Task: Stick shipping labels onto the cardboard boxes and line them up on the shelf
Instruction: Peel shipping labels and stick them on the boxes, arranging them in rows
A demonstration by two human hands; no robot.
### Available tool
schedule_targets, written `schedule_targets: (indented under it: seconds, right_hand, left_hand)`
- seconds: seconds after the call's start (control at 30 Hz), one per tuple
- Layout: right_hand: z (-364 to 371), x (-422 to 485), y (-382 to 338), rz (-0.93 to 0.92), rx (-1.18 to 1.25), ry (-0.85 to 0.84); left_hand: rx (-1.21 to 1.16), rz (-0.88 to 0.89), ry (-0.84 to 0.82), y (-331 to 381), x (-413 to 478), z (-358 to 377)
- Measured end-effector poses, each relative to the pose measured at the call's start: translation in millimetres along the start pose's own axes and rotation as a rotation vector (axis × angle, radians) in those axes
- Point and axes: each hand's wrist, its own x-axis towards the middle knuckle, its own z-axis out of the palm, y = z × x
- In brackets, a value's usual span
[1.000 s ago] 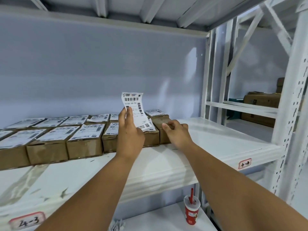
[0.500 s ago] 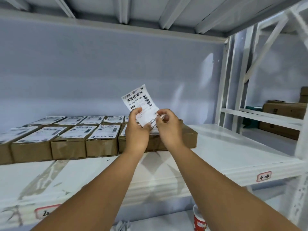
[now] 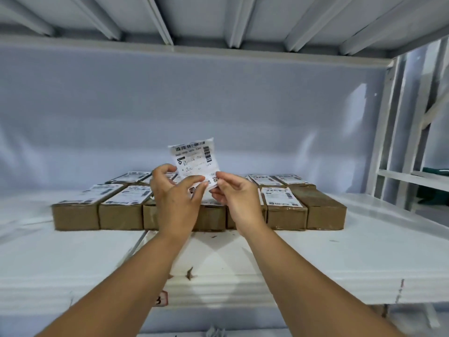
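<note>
A white shipping label with barcodes stands upright in the air above the boxes. My left hand pinches its lower edge from the left and my right hand pinches its lower right corner. Behind and below them, two rows of brown cardboard boxes lie on the white shelf, most with labels on top. The front box at the far right has a bare top. My hands hide the middle boxes.
The shelf above forms a low ceiling over the boxes. White uprights stand at the right, with a neighbouring shelf beyond them. A red-edged tag sits on the shelf's front lip.
My right hand left the box on the shelf and joined the left on the label. The view swung right, so the boxes now sit in the centre.
</note>
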Motion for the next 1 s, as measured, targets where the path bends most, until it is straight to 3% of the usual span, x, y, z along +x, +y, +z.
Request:
schedule_targets:
  seconds: [0.17,0.3,0.53,0.7,1.0]
  right_hand:
    - [7.1,-3.3,6.9,-0.055,-0.133,-0.049]
    - [-0.3,-3.8,5.5,-0.061,-0.077,-0.020]
    - [-3.6,-10.6,0.3,0.011,0.128,-0.095]
    - [-1.2,-12.1,1.3,0.062,0.063,-0.184]
    - [-2.5,-14.7,-1.3,0.043,0.040,-0.150]
  left_hand:
    - [0.216,0.139,0.052,-5.0,-1.8,3.1]
    - [0.238,0.318,-0.006,-4.6,-6.4,4.7]
    - [0.179,0.319,-0.091,-2.8,-5.2,1.0]
    - [0.113,0.287,-0.134,-0.6,-5.4,-1.1]
    - [0.089,0.314,-0.157,-3.5,-6.5,2.3]
